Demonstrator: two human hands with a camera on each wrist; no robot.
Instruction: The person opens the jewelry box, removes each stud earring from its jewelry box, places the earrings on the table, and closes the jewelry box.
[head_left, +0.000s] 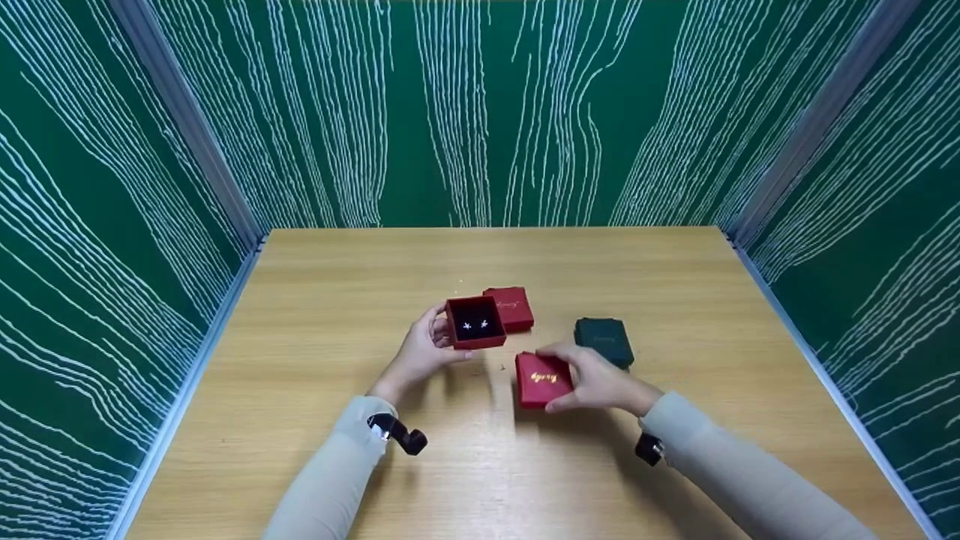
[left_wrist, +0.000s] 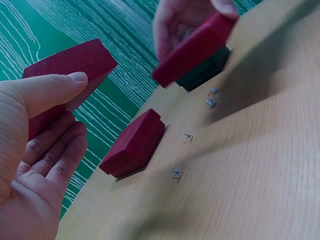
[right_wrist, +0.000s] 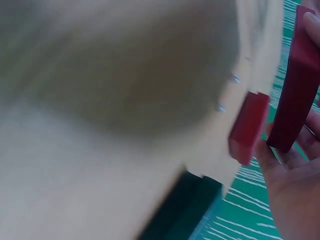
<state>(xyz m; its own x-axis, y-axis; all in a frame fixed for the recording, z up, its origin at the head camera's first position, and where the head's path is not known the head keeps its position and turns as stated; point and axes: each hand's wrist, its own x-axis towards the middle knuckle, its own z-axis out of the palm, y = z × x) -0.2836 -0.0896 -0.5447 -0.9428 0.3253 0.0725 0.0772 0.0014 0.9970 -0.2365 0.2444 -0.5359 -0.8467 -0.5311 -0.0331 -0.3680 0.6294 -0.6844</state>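
My left hand [head_left: 429, 343] holds a red jewelry box base [head_left: 489, 342], thumb at its near side. The base stands tilted, its black insert [head_left: 474, 315] facing up with two small star-shaped stud earrings [head_left: 475, 325] on it. A red box lid [head_left: 541, 381] with gold lettering is gripped between the thumb and fingers of my right hand [head_left: 600, 379], right of and nearer than the base. In the left wrist view the lid is raised off the table. My right wrist view is partly blurred; the lid [right_wrist: 297, 85] appears edge-on there.
Behind the base sits a closed red box [head_left: 514, 309]; a closed dark green box [head_left: 606, 341] lies beyond my right hand. Star-shaped studs [left_wrist: 177, 173] and pearl studs [left_wrist: 210, 102] lie on the wooden table [head_left: 337, 300]. Green white-lined panels [head_left: 510, 112] enclose three sides.
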